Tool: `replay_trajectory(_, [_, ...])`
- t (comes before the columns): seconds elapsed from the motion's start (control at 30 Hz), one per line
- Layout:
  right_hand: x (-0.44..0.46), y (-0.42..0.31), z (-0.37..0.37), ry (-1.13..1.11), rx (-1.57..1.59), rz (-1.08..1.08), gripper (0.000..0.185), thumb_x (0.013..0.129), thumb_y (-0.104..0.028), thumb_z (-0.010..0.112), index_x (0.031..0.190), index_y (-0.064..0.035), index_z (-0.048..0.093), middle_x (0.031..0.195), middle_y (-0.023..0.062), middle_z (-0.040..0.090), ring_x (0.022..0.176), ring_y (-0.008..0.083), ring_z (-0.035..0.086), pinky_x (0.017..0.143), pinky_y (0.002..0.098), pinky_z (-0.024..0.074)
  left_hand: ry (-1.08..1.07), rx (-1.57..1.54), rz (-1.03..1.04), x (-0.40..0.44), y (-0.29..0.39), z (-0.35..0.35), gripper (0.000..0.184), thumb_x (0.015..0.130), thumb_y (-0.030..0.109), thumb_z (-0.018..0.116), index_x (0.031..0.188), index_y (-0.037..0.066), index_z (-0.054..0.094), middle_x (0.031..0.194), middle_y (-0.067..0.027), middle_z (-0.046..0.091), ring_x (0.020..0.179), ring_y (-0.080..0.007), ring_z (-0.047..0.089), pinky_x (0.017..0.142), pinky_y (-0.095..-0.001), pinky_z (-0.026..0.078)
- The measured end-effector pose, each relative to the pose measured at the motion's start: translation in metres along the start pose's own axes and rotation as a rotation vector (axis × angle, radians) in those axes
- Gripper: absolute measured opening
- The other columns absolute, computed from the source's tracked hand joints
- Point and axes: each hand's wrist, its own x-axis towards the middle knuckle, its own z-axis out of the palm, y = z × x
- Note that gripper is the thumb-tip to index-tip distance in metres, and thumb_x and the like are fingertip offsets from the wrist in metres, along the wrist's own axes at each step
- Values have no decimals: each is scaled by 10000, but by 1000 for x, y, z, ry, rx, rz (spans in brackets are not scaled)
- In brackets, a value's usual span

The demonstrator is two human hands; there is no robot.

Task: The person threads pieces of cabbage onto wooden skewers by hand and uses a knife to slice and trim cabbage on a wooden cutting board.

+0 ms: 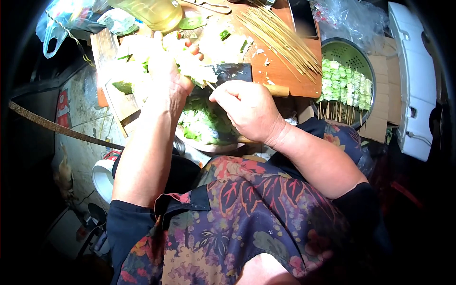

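Observation:
My left hand (168, 66), washed out by bright light, is closed around pale green leaf pieces (202, 73) that look like cabbage. My right hand (249, 107) pinches a thin bamboo skewer (211, 86), whose far end meets those leaves. Just beyond my hands a cleaver with a dark blade (237, 71) and a wooden handle (277, 90) lies on the board. Below them, between my forearms, sits a bowl of cut green leaves (202, 123). More leaf pieces (124, 71) lie left of my left hand, their outlines lost in the glare.
A bundle of bamboo skewers (280, 40) lies on the orange-brown board (308, 52). At right, a metal colander (370, 66) holds several skewers threaded with leaf pieces (344, 85). A jar of yellowish liquid (152, 12) stands at the back, near a blue plastic bag (59, 26).

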Motion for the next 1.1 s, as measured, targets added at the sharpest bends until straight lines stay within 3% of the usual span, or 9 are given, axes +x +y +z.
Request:
replay_trajectory(0.27, [9,2,-9,-57,86,202,248,933,-182,531,889,17,672,551,-13,512,486,39,456,460,219,364,-1,-5,-118,2,-15,8,446,946,511,441,970,67,481,720,-83,500,623,-216,502,554,-345,432])
replay_trajectory(0.43, [13,-7,-26,51,313,300,259,948,-198,520,911,15,664,537,-40,477,453,28,403,426,197,302,-31,-36,11,8,-23,31,494,935,533,456,1026,49,493,796,-102,547,752,-255,612,625,-399,497])
replay_trajectory(0.57, [15,-16,-54,236,462,335,257,967,-201,502,969,10,648,525,-46,434,418,16,334,394,168,256,-166,639,115,38,-42,23,308,932,205,546,1177,19,559,927,-136,632,642,-184,638,533,-241,526])
replay_trajectory(0.67, [11,-20,-70,287,463,335,266,975,-209,493,995,13,638,518,-47,414,413,15,317,387,162,255,-340,1227,340,64,-79,15,306,895,150,564,1191,86,608,848,-156,682,727,-203,668,665,-324,533])
replay_trajectory(0.7, [9,-21,-72,291,462,321,268,975,-210,491,995,13,638,518,-46,416,415,15,320,387,164,255,-356,1539,439,69,-86,15,334,881,166,548,1208,132,602,871,-177,684,817,-274,672,756,-376,512])
replay_trajectory(0.8, [7,-23,-75,303,484,316,269,979,-208,483,987,8,642,516,-46,418,424,15,329,392,166,252,-412,1584,539,79,-98,15,357,863,173,509,1207,157,605,940,-187,679,901,-335,652,788,-414,502])
replay_trajectory(0.83, [7,-23,-76,290,459,299,268,980,-207,480,982,5,645,516,-45,420,426,16,332,397,167,253,-430,1819,601,77,-95,17,360,849,162,478,1182,148,611,937,-188,679,900,-346,650,790,-428,498])
replay_trajectory(0.93, [6,-25,-79,282,430,266,271,983,-201,469,962,-4,654,517,-41,434,429,18,341,409,170,252,-396,1981,591,68,-90,27,320,849,165,465,1121,105,622,918,-196,678,889,-351,652,791,-432,495])
replay_trajectory(1.1, [7,-26,-75,263,408,275,264,976,-193,482,956,5,655,544,-44,456,468,14,381,450,169,300,-382,1748,490,102,-99,5,302,802,200,552,1044,35,626,879,-209,676,857,-348,659,771,-417,504])
